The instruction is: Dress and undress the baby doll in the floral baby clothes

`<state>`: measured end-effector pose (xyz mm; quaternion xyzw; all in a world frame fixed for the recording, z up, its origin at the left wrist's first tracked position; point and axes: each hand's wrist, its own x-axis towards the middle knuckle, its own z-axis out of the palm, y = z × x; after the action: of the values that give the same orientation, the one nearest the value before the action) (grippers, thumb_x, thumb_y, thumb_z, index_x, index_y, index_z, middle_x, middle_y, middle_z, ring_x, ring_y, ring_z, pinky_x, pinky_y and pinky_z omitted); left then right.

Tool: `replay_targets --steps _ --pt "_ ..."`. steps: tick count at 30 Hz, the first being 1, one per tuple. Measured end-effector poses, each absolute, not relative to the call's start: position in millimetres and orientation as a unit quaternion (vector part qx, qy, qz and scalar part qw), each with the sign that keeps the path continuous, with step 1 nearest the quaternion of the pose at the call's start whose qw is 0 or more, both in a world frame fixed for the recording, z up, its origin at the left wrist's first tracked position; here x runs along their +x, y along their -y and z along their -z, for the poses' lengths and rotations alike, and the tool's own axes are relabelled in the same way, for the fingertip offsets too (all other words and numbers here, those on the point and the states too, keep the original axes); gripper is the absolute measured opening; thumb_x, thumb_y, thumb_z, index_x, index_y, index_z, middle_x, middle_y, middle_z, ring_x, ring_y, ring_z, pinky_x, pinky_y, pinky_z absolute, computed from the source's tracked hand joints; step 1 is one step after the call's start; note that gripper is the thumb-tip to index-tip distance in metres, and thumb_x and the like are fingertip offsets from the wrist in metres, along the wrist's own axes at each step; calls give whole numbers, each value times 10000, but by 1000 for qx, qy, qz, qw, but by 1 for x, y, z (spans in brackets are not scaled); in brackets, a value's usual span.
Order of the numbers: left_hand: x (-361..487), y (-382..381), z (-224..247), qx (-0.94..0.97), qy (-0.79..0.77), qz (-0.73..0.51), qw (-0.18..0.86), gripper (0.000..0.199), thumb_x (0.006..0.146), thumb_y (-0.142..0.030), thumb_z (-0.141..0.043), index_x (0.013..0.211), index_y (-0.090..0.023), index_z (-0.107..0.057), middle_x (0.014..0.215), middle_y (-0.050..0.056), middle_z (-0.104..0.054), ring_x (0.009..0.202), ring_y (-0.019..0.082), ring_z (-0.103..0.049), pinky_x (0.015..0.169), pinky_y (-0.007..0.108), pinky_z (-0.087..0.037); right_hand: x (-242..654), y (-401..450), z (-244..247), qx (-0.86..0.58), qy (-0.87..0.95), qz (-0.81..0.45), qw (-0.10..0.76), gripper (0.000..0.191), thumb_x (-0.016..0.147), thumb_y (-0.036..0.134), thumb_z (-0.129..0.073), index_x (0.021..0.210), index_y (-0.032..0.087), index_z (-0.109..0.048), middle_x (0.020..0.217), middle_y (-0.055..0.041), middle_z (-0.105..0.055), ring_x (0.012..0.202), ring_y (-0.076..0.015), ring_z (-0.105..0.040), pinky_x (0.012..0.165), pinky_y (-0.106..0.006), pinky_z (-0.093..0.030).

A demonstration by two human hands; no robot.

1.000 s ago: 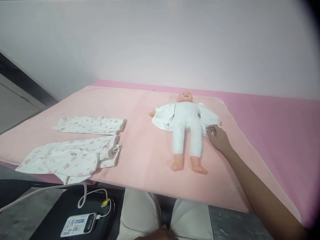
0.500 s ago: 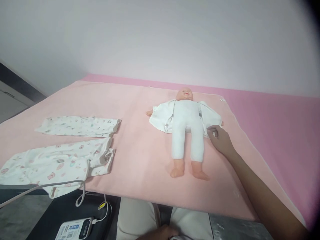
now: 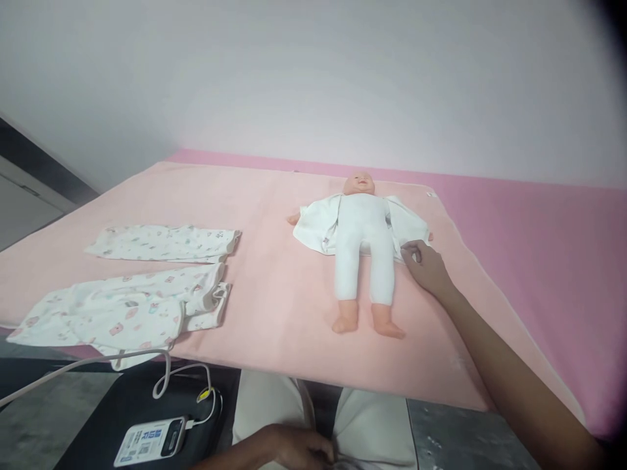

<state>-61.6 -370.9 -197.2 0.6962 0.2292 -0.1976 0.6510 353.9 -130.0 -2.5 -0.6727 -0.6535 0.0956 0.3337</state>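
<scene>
A baby doll (image 3: 362, 222) with a white cloth body lies on its back, its feet toward me. A white baby shirt (image 3: 316, 225) is spread open beneath it, with both arms in the sleeves. My right hand (image 3: 427, 266) is at the shirt's lower corner, beside the doll's hip, its thumb and fingers pinched on the hem. Low in the view, my left hand (image 3: 304, 449) rests over my lap with its fingers curled; what they hold, if anything, is hidden.
Folded printed baby clothes (image 3: 166, 243) and another printed garment (image 3: 112, 307) lie on the left of the pink mat (image 3: 274, 294). A grey cable (image 3: 98, 359) crosses the near left edge. A power bank (image 3: 151, 440) sits on a black seat (image 3: 102, 418).
My left hand has come further into view over my lap. The view has shifted slightly; my right hand stays at the shirt's hem and the doll lies as before.
</scene>
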Motion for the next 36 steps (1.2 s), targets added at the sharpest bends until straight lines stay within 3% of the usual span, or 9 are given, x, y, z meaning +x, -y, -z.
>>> replay_targets --steps 2,5,10,14,18,22,36 --pt "-55 367 197 683 -206 237 659 262 767 -145 -670 1018 -222 -689 962 -39 -653 843 158 -617 732 249 -496 354 130 2 -674 651 -97 335 311 987 510 -619 1117 249 -728 950 -63 -783 717 -235 -593 808 -401 -473" --pt "-44 367 198 675 -213 283 647 320 690 -102 -639 986 -213 -687 935 -19 -651 781 166 -609 677 253 -491 354 129 3 -676 647 -101 337 317 979 517 -619 1110 249 -727 959 -67 -789 721 -238 -601 818 -409 -474" --pt "-38 369 193 666 -210 302 648 384 618 -61 -674 971 -212 -670 894 -30 -645 718 162 -598 624 247 -481 354 130 4 -671 650 -105 341 309 982 504 -606 1112 248 -720 955 -56 -784 751 -238 -612 833 -405 -469" --pt "-31 375 185 677 -222 313 628 337 611 -9 -673 882 -206 -641 738 -65 -594 613 137 -564 600 234 -446 355 130 5 -670 653 -97 339 290 1002 490 -601 1116 252 -723 966 -45 -783 750 -225 -613 848 -398 -464" --pt "-20 379 185 693 -229 323 602 233 641 -103 -805 799 -198 -662 720 -68 -608 620 129 -573 614 226 -455 356 131 6 -669 658 -94 334 293 1009 477 -601 1136 244 -725 995 -51 -788 796 -231 -638 887 -410 -460" --pt "-11 379 188 706 -219 339 582 300 643 -285 -910 762 -210 -644 720 -56 -614 641 152 -592 620 252 -474 356 130 7 -667 660 -96 332 316 1006 497 -591 1136 243 -726 998 -60 -788 828 -246 -647 901 -423 -454" --pt "8 388 180 739 -262 356 508 334 549 -290 -880 665 -224 -574 606 -74 -527 531 144 -496 556 276 -431 357 128 8 -667 661 -95 331 307 995 478 -595 1143 242 -724 1009 -56 -798 818 -240 -654 921 -427 -451"
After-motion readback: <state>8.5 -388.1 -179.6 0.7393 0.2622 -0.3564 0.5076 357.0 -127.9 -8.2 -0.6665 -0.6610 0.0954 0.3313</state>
